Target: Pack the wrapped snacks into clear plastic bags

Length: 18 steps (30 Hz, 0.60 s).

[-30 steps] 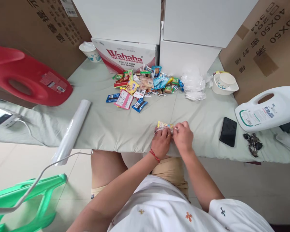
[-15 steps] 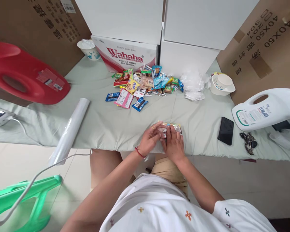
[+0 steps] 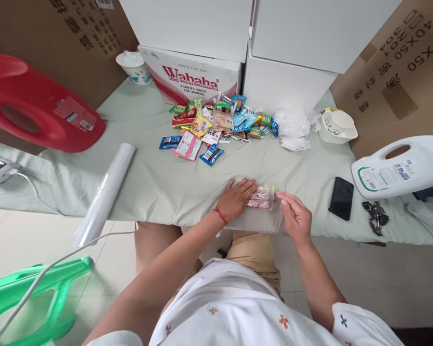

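A small snack bundle (image 3: 262, 198) lies near the front edge of the table, in crinkled clear plastic with reddish and yellow parts showing through. Across its left side rests my left hand (image 3: 235, 198), palm down with fingers stretched out. My right hand (image 3: 296, 216) is just to the right of the bundle, fingers curled and pressed together. Whether a bit of clear plastic is pinched there I cannot make out. Farther back, a pile of wrapped snacks (image 3: 222, 121) lies in front of the Wahaha carton (image 3: 195, 77).
On the left are a red jug (image 3: 50, 113) and a roll of clear film (image 3: 106, 190). To the right stand a white detergent bottle (image 3: 400, 166), a phone (image 3: 341, 198), keys (image 3: 375, 218) and bowls (image 3: 337, 127). Crumpled plastic bags (image 3: 292, 126) lie beside the snack pile.
My right hand has come off the bundle and moved right, its fingers curling. My left hand has shifted right and now lies flat on the bundle, which shows more reddish colour.
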### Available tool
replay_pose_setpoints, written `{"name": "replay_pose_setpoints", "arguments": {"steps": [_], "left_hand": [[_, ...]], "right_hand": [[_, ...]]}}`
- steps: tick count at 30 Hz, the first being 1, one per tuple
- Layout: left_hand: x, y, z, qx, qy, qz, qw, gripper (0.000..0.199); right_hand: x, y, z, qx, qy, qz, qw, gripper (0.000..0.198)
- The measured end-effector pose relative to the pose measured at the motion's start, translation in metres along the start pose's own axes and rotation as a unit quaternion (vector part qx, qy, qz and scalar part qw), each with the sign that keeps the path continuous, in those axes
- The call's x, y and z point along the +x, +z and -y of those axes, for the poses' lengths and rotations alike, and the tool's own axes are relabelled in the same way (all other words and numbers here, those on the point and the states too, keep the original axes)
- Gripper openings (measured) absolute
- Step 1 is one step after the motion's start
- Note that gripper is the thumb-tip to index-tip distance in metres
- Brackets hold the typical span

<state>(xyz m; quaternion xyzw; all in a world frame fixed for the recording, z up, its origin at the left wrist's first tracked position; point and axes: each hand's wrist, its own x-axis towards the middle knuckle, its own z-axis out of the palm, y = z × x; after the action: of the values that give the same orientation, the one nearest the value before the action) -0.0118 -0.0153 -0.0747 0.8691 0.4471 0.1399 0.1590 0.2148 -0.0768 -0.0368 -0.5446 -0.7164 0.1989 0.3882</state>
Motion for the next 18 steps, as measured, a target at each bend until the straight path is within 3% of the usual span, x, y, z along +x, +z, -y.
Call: {"name": "replay_pose_setpoints", "arguments": {"steps": [2,5,7,10,12,14,18], "left_hand": [[0.001,0.000,0.000,-0.015,-0.002,-0.005,1.000,0.051],[-0.001,-0.001,0.004,-0.079,0.002,-0.049,0.996,0.049],[-0.009,-0.003,0.010,-0.146,-0.014,-0.138,0.979,0.045],[-0.028,-0.007,0.024,-0.215,-0.103,-0.310,0.920,0.035],[-0.038,-0.010,0.031,-0.202,-0.144,-0.353,0.902,0.034],[-0.040,-0.011,0.033,-0.157,-0.128,-0.314,0.928,0.034],[-0.026,-0.005,0.022,-0.053,-0.041,-0.136,0.988,0.038]], "right_hand": [[0.011,0.010,-0.008,-0.099,-0.031,0.005,0.995,0.045],[0.018,0.037,-0.016,-0.208,-0.073,0.119,0.968,0.058],[0.017,0.049,-0.019,-0.253,-0.073,0.154,0.952,0.060],[0.013,0.053,-0.022,-0.277,-0.073,0.162,0.944,0.060],[0.012,0.051,-0.023,-0.275,-0.077,0.158,0.945,0.061],[0.013,0.050,-0.024,-0.274,-0.079,0.156,0.946,0.062],[0.014,0.051,-0.026,-0.279,-0.083,0.157,0.944,0.063]]}}
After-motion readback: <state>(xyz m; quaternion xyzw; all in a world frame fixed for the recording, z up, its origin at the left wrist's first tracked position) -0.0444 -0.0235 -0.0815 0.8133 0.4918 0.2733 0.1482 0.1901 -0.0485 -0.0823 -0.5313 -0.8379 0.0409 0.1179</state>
